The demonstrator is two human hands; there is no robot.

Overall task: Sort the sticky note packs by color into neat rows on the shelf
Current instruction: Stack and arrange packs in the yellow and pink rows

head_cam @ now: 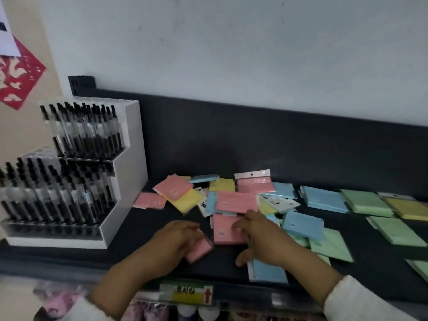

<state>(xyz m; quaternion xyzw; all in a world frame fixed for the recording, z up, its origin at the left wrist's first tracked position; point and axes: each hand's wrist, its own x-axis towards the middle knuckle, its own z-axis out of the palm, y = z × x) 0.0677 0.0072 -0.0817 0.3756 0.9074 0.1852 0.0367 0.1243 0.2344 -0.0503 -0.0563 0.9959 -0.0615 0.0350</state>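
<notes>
A mixed heap of pink, yellow, blue and green sticky note packs lies on the dark shelf (254,140). My left hand (172,242) grips a small pink pack (200,250) near the shelf's front edge. My right hand (261,239) has its fingertips on a larger pink pack (225,230) just right of that, with the thumb spread toward me. Another pink pack (236,201) lies behind it, and one more pink pack (150,200) sits apart at the left. A blue pack (266,272) lies partly under my right wrist.
A white tiered pen display (92,158) full of black pens stands at the left. Blue packs (324,199), green packs (366,202) and a yellow pack (407,208) lie in rows at the right. A price label (187,294) hangs on the shelf's front edge.
</notes>
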